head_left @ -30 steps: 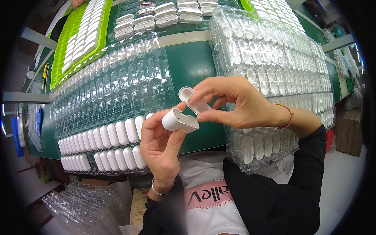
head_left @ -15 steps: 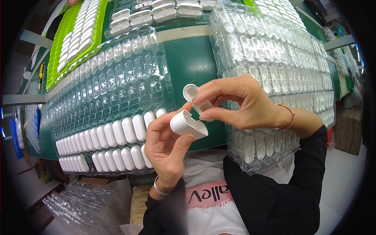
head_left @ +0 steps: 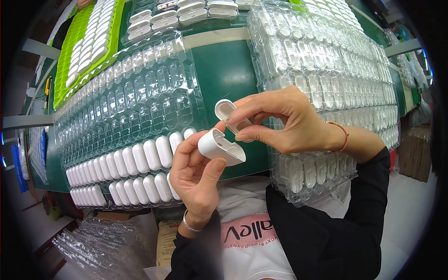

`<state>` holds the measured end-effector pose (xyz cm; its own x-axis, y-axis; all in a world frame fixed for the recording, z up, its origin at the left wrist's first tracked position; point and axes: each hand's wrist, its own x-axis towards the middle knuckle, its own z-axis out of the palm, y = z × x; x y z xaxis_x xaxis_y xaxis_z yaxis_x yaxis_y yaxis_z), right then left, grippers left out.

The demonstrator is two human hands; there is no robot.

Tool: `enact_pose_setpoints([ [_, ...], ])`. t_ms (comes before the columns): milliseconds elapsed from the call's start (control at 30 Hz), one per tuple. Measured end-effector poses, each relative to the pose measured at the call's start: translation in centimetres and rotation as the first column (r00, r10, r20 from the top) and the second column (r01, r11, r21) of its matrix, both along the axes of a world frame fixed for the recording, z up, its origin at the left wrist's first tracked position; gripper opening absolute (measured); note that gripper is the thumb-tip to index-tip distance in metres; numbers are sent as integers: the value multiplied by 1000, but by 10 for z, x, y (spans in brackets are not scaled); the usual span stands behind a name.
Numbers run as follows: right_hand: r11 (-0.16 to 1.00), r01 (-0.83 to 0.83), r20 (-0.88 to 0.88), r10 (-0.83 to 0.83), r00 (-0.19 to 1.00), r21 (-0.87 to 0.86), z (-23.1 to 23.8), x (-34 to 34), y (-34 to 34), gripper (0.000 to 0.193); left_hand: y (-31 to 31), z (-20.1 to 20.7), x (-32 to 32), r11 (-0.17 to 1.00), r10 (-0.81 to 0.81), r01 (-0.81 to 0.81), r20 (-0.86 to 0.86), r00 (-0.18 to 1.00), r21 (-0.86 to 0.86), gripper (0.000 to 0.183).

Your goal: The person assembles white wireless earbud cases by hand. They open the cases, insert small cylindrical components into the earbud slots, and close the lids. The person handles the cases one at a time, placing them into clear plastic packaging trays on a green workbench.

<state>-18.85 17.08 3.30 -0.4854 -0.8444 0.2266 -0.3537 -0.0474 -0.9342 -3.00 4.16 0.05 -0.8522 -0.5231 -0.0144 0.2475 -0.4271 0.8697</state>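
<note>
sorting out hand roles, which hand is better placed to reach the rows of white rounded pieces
Left, most likely: the left hand, holding the white case body, is close beside the white rounded pieces; the right hand, pinching the lid, is farther off, by the stacked clear trays. Both are full, though.

On our desk (head_left: 226,65), a near-left tray (head_left: 154,84) lies with cases (head_left: 140,156) in its near rows; right stands a tray stack (head_left: 326,77). Between them we hold a case body (head_left: 220,147) in our left fingers (head_left: 185,150), a lid part (head_left: 226,108) just beyond it in our right fingers (head_left: 256,133). Behind lie more cases (head_left: 192,14) and a far-left tray (head_left: 70,51).
</note>
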Motion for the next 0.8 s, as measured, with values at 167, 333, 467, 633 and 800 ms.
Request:
enact_pose_setpoints([
  [167,1000,-5,17,5,1000,4,0,0,1,21,-1,-2,0,997,-27,29,-34,999,77,49],
  [333,996,-77,68,74,995,50,4,-4,-2,21,-3,-7,4,996,24,-24,9,1000,86,49],
  [467,997,-69,73,66,995,32,0,-4,0,18,-5,-10,3,989,67,-69,20,998,127,46],
  [633,995,-68,62,64,996,77,2,-4,0,18,-5,-8,4,999,6,-6,-4,1000,-51,48],
  [800,989,-96,96,85,992,109,4,-4,0,22,-3,-2,1,998,-3,2,-17,1000,-59,46],
])
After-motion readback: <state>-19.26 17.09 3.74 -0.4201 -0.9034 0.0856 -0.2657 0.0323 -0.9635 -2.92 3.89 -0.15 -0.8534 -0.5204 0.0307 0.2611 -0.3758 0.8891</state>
